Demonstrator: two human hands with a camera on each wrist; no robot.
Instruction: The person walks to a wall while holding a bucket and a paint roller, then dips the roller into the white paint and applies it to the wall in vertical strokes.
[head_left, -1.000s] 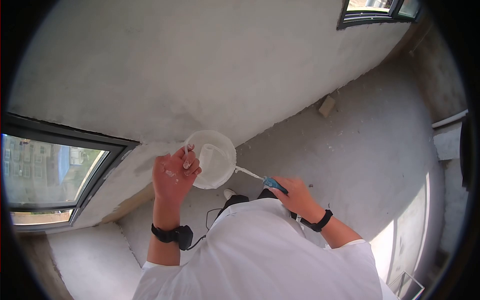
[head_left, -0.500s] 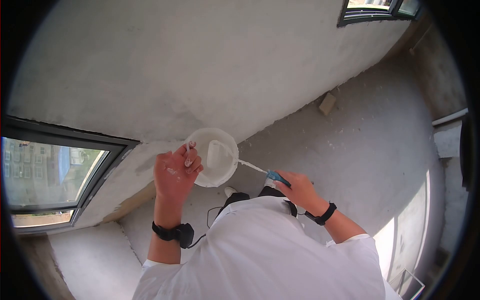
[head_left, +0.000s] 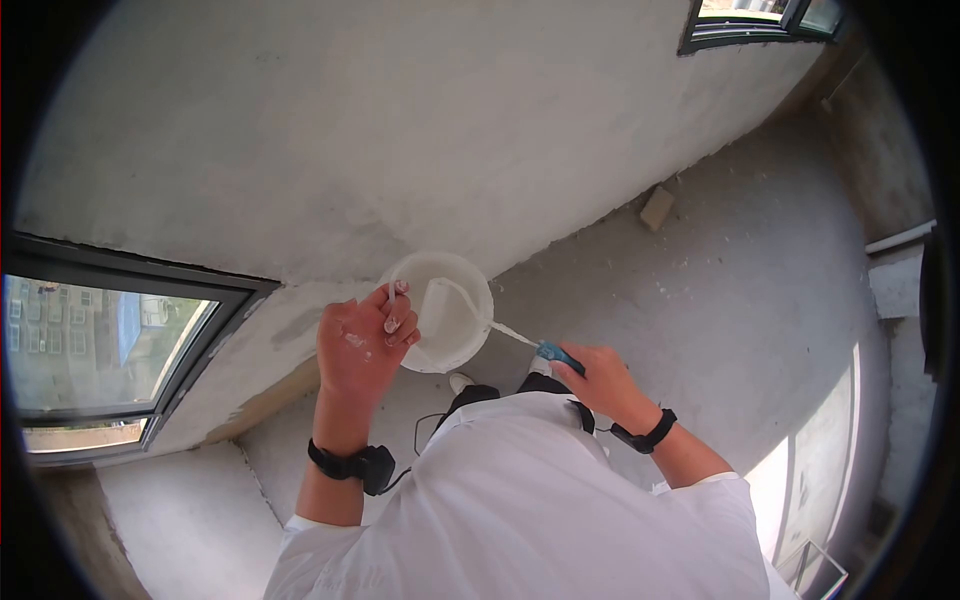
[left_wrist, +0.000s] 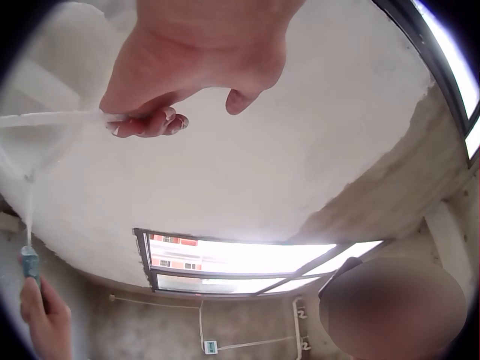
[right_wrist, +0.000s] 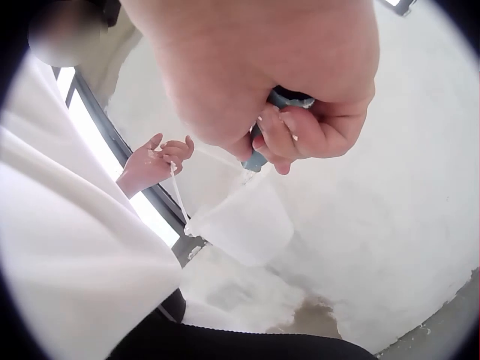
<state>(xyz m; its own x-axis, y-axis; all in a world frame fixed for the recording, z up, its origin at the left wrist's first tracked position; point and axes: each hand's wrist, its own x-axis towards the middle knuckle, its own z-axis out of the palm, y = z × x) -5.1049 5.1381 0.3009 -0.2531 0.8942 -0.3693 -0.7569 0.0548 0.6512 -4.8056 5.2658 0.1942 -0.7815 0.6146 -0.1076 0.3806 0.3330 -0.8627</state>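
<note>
A white bucket [head_left: 465,345] hangs from its thin handle, which my left hand [head_left: 362,345] holds in curled fingers; white residue marks the palm and fingertips. My right hand [head_left: 606,382] grips the blue handle [head_left: 560,355] of a roller, to the right of the bucket. The roller's white-coated rod [head_left: 515,334] crosses the bucket's rim, and its white head [head_left: 436,305] is inside. In the right wrist view the fingers [right_wrist: 289,135] wrap round the blue handle above the bucket [right_wrist: 251,225]. The left wrist view shows the bucket handle [left_wrist: 60,118] at the left fingers.
A grey plastered wall [head_left: 330,130] rises beyond the bucket. A dark-framed window [head_left: 110,340] is at the left, another [head_left: 760,25] at the top right. A brick-like block [head_left: 657,208] lies on the concrete floor [head_left: 720,300] beside the wall. My shoes are below the bucket.
The left hand and bucket have shifted slightly right. My right hand has moved a little right and the roller head has turned inside the bucket.
</note>
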